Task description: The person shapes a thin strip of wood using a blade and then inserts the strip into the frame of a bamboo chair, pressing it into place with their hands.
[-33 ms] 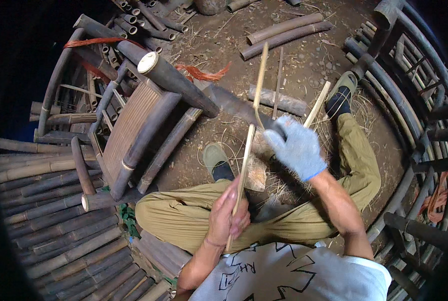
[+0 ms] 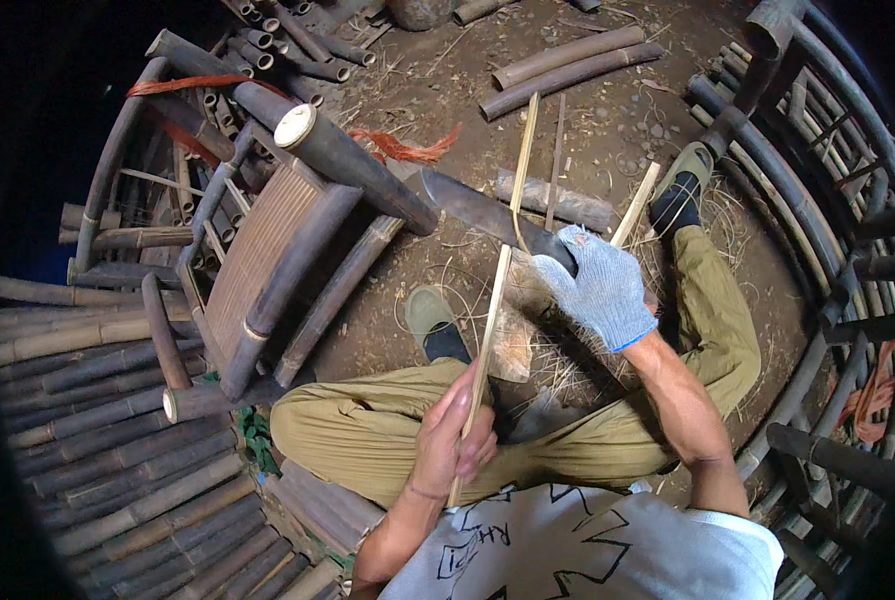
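My bare left hand (image 2: 457,430) is closed around a narrow, pale bamboo strip (image 2: 491,320) that slants up and away from my lap. Wearing a light grey-blue glove, my right hand (image 2: 597,282) grips a broad dark knife (image 2: 472,212) whose blade points to the far left. The blade lies across the strip's far end. Beyond it a thinner split length of bamboo (image 2: 527,140) bends off at an angle; whether it is still joined to the strip I cannot tell. The knife's handle is mostly hidden in the glove. Under the strip stands a wooden block (image 2: 512,345) between my legs.
To the left is a bamboo chair (image 2: 267,250) with a slatted seat, near a platform of bamboo poles (image 2: 137,460). Split bamboo pieces (image 2: 572,70) lie on the dirt floor ahead. Another pale strip (image 2: 635,205) and shavings are by my right foot. A bamboo frame (image 2: 847,180) stands at right.
My right hand and the knife have shifted slightly to the right and nearer. The thin bamboo length past the blade has tipped a little to the right. My left hand has hardly moved.
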A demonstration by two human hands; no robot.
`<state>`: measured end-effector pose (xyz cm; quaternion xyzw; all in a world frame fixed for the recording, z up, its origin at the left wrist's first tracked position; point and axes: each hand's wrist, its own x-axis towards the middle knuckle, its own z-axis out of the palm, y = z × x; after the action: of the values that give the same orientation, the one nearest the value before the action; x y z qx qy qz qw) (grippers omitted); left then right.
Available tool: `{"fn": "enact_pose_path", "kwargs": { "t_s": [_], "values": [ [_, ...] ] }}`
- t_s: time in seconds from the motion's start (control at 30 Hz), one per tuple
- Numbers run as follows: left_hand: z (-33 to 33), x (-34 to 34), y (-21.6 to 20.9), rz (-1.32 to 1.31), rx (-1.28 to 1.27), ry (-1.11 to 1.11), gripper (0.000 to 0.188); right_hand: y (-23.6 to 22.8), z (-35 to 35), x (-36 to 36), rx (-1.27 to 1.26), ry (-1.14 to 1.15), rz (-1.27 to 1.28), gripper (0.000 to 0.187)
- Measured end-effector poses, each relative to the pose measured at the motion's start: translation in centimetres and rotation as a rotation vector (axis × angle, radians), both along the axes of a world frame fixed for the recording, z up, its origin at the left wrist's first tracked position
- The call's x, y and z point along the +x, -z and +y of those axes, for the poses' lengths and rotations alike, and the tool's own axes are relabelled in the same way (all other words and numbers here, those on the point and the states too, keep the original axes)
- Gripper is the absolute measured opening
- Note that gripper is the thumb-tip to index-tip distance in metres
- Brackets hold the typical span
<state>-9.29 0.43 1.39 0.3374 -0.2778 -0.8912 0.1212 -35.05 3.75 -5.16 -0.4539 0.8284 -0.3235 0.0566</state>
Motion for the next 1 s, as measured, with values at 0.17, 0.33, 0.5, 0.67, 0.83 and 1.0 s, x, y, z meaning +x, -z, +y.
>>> {"fn": "enact_pose_path", "kwargs": {
  "t_s": [0.17,0.33,0.5,0.67,0.83,1.0],
  "values": [
    [0.2,3.9,-0.3,-0.005,0.070,0.011,0.050,0.6,-0.7,-0.6,0.082,-0.047,0.040,0.052],
    [0.4,8.1,-0.6,-0.117,0.140,0.044,0.050,1.7,-0.8,-1.0,0.017,-0.112,0.044,0.045],
    [1.4,16.4,-1.3,-0.104,0.287,0.116,0.055,9.8,2.5,-19.0,0.271,0.094,0.261,0.028],
    [-1.6,10.0,1.8,-0.077,-0.105,-0.046,0.046,1.5,-0.7,-7.4,-0.070,0.106,-0.206,0.038],
    [-4.9,-1.3,2.2,-0.180,-0.466,-0.028,0.038,-3.1,-0.7,3.0,0.005,-0.170,-0.173,0.037],
    [-3.9,-4.6,1.1,-0.371,-0.627,0.069,0.033,-2.1,1.0,4.3,0.006,-0.239,-0.092,0.044]
  ]
}}
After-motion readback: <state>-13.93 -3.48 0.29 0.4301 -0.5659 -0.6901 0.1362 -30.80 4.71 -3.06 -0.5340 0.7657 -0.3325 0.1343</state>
